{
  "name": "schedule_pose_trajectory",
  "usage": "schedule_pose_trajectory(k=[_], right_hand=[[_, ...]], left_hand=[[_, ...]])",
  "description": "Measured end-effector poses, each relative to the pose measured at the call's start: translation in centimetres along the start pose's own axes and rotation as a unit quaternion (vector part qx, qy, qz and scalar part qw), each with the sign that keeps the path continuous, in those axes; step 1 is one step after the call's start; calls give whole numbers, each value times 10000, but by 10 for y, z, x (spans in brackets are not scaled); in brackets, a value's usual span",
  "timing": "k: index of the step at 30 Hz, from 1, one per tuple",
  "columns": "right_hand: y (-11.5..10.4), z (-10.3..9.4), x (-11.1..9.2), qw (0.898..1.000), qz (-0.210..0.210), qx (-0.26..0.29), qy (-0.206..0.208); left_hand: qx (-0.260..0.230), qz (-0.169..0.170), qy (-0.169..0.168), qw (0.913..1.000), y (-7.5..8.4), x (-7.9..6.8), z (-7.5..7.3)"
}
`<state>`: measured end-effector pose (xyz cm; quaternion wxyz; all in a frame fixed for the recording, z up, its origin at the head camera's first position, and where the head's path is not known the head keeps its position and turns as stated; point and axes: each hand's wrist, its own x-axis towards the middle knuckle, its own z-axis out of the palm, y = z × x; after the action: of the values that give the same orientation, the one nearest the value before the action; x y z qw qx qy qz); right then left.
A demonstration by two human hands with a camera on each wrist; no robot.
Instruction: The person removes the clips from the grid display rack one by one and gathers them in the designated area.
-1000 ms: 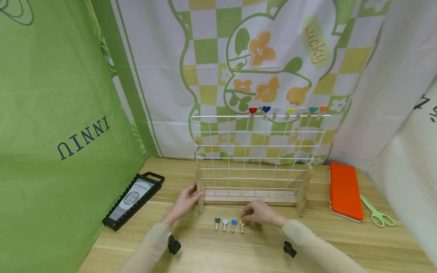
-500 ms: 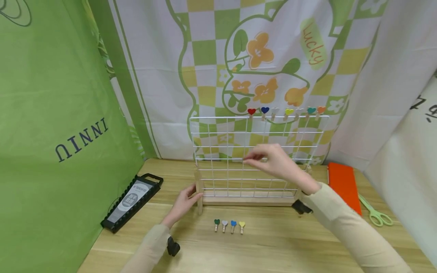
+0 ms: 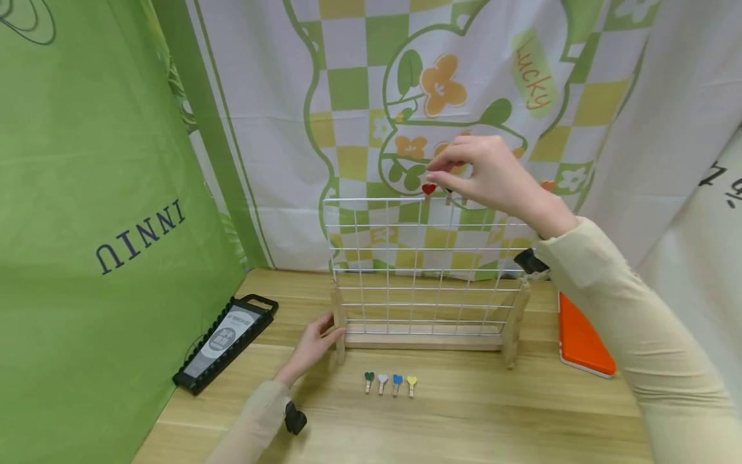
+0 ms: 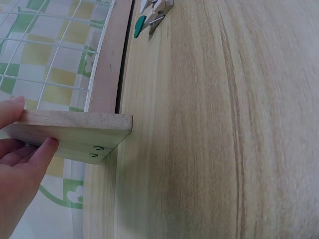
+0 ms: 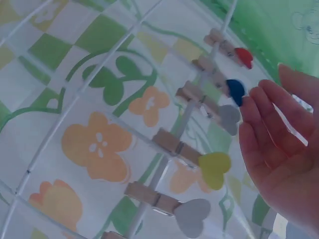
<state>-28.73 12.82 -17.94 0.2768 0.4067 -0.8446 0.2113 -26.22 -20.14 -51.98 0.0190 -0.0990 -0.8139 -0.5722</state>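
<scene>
My left hand (image 3: 313,345) grips the wooden end foot of a white wire grid rack (image 3: 371,288), thumb on one face and fingers on the other (image 4: 75,130). My right hand (image 3: 493,171) is raised at the rack's top wire. In the right wrist view its fingers lie beside the heart clothespins and nothing shows between thumb and fingers. Along that wire are clipped a red heart clothespin (image 5: 243,57), a blue one (image 5: 235,91), a yellow one (image 5: 215,170), grey-white ones (image 5: 192,217) and an orange one (image 3: 547,185). The hand hides others in the head view.
Green (image 3: 369,377), pale (image 3: 382,380), blue (image 3: 397,380) and yellow (image 3: 411,381) heart clothespins lie in a row before the rack. A black case (image 3: 223,345) lies left. An orange-red box (image 3: 585,341) lies right, partly behind the right sleeve.
My right hand has risen from beside the yellow clothespin on the table, past the grid, to the top wire. The left hand has stayed on the rack's foot.
</scene>
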Motion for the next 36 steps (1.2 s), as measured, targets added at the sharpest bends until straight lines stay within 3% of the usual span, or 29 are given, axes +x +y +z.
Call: schedule_pose_trajectory(k=[4,7,17,26,32,36], right_hand=[[9,2,6,9979,121,-85,-638],[14,5,7,9961,201,18,-859],[14,11,7,9990,-242,10,-380],[10,12,3,9995,-323,-10,-5],[5,3,-2,9994,-171,127,273],[0,3,-17,9985,-450,242,179]], left_hand=[[-72,4,55,10000,1,1,1],[-70,23,-15,10000,1,0,0],[19,-11,179,9998,1,1,5],[112,-17,274,9996,23,-9,7],[99,-63,304,9995,7,-2,7],[-5,-28,191,9998,-3,2,4]])
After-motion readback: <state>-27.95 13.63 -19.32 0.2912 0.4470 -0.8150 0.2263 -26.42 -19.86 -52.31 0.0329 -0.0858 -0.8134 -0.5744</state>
